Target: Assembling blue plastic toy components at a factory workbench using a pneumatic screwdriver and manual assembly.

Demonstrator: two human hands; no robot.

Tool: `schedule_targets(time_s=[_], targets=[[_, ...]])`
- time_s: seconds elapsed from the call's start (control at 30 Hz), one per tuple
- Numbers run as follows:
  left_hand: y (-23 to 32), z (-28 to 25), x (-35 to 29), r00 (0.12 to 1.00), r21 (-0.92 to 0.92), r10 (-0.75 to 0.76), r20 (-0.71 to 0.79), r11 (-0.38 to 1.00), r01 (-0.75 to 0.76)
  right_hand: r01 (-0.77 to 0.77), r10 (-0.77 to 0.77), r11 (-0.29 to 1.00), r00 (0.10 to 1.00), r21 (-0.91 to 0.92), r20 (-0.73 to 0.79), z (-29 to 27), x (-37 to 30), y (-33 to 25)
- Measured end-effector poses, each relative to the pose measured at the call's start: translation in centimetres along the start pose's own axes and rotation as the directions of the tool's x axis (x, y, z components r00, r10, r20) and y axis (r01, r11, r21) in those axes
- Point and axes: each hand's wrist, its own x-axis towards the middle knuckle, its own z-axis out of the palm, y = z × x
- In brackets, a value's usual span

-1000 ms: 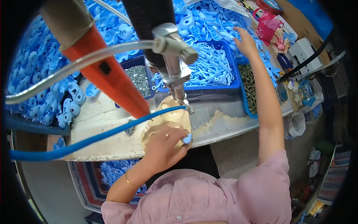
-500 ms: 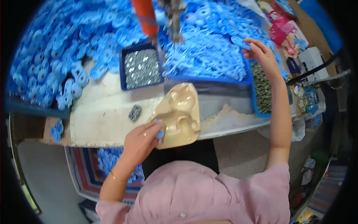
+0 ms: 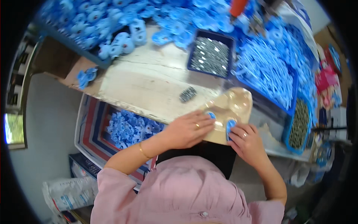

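Observation:
A tan moulded plastic tray (image 3: 238,100) with rounded hollows rests at the near edge of the worktable. At its left side is my left hand (image 3: 192,128), fingers pressed together around a small blue plastic part (image 3: 211,115) that shows at the fingertips. My right hand (image 3: 248,143) pinches a long, rounded blue plastic piece (image 3: 230,126) over the tray's near right portion. My fingers partly hide both blue pieces and the tray's near hollows.
Beyond the tray stand a dark blue bin of metal pins (image 3: 210,56), a bin of thin blue sticks (image 3: 266,71) and a blue bin of small screws (image 3: 299,125). A pin cluster (image 3: 187,94) lies on the table (image 3: 149,82). Blue parts (image 3: 93,18) are heaped at far left; an orange-handled tool (image 3: 237,7) hangs above.
My right hand has come down from the far-right stick bin to the tray, bringing the blue piece. My left hand stays at the tray. The whole view has turned toward the left.

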Motion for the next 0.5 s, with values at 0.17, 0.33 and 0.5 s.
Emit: schedule_targets(time_s=[0.17, 0.33, 0.5], targets=[[-2.3, -2.5, 0.1, 0.987, 0.010, 0.008, -0.162, 1.000, -0.007, -0.035, 0.034, 0.999, 0.998, 0.028, 0.053, -0.4, 0.4, -0.7], [-17.6, -8.8, 1.1, 0.790, 0.229, -0.319, -0.524, 0.840, 0.492, -0.138, 0.147, 0.982, 0.987, 0.129, -0.062, -1.2, 1.0, -1.5], [-31.3, -16.8, 0.2, 0.576, 0.358, -0.503, -0.645, 0.466, 0.809, -0.124, 0.142, 0.982, 0.982, 0.143, -0.122, -0.6, 1.9, -1.4]])
